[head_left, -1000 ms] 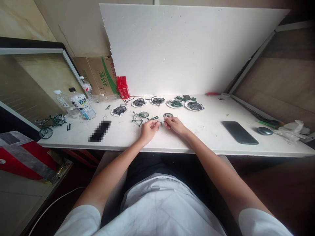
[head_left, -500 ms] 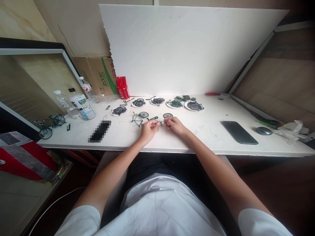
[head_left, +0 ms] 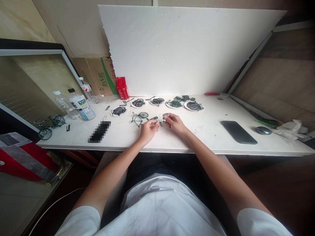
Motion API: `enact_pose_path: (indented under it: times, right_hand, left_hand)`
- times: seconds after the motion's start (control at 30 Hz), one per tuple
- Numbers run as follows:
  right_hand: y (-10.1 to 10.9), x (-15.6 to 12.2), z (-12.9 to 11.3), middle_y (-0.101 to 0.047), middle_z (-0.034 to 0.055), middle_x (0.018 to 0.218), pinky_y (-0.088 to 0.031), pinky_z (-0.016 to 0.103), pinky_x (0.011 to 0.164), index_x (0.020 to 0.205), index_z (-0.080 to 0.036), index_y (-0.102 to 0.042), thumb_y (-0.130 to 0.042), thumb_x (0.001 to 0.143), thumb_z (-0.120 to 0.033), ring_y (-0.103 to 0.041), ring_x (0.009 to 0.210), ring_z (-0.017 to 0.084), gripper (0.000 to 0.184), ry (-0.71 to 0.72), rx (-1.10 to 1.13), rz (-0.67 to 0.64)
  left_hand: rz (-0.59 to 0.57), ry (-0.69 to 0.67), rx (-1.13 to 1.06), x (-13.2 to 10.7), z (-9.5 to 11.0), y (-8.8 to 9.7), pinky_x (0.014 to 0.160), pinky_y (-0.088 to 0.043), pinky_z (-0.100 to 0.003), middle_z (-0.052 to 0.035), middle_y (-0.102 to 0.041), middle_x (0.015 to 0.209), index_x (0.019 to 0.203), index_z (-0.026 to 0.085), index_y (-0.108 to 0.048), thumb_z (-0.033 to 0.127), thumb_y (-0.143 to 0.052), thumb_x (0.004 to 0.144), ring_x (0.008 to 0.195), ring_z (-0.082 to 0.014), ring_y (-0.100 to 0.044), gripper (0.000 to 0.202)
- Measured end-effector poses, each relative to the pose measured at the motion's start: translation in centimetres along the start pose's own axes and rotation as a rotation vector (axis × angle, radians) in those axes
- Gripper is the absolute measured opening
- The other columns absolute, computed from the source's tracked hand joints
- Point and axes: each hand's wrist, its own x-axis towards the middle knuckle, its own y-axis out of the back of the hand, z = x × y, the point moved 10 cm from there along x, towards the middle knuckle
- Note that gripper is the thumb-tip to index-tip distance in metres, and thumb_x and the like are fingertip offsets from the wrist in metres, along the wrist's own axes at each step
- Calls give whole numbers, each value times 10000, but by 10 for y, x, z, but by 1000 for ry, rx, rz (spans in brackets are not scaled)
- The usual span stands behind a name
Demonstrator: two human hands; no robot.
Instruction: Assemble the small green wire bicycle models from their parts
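My left hand (head_left: 148, 131) is closed in a pinch, and whatever is between its fingertips is too small to name. To its right and slightly higher, my right hand (head_left: 175, 124) also pinches; a thin, light bit shows by its fingertips, too small to identify. The fingertips of the two hands are apart. Left of them on the table lies a green toy bicycle frame (head_left: 136, 120) beside a small spoked wheel (head_left: 143, 115). A green elongated part (head_left: 154, 118) lies just beyond my left fingers. Another wheel (head_left: 165, 114) is mostly hidden behind my right hand.
Small plates (head_left: 113, 114) of bicycle parts line the back of the white table (head_left: 206, 137). At left stand a toy bicycle (head_left: 52, 126), bottles (head_left: 85, 108) and a red box (head_left: 122, 88). A dark phone (head_left: 239, 132) and a mouse (head_left: 263, 130) lie right.
My right hand has moved up and slightly away from my left, widening the gap between the fingertips. It now covers more of the wheel behind it. My left hand is nearly still.
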Motion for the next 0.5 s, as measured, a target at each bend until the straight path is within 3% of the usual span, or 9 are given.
enact_pose_path:
  times: [0.23, 0.37, 0.5]
  right_hand:
    - [29, 1, 9, -546, 5, 782, -429, 334, 619, 911, -277, -421, -422, 1056, -761, -513, 693, 194, 505, 69, -167, 262]
    - [35, 0, 7, -538, 6, 821, -404, 350, 690, 898, -275, -374, -547, 1050, -619, -495, 750, 205, 414, 97, -378, 308]
    - [31, 3, 11, -579, 38, 879, -410, 369, 719, 895, -271, -399, -641, 969, -431, -533, 810, 234, 300, 110, -521, 237]
  left_hand:
    - [-5, -3, 10, 0, 1, 0, 612, -593, -275, -97, -810, 983, 1015, 169, -738, 568, -718, 965, 654, -159, -746, 403]
    - [5, 0, -11, 1, -2, 1, 628, -589, -280, -99, -816, 976, 1047, 171, -680, 578, -695, 982, 627, -154, -744, 412]
    - [-14, 34, -27, 1, -6, -1, 610, -581, -278, -98, -819, 1001, 1093, 186, -613, 591, -644, 1009, 614, -161, -756, 415]
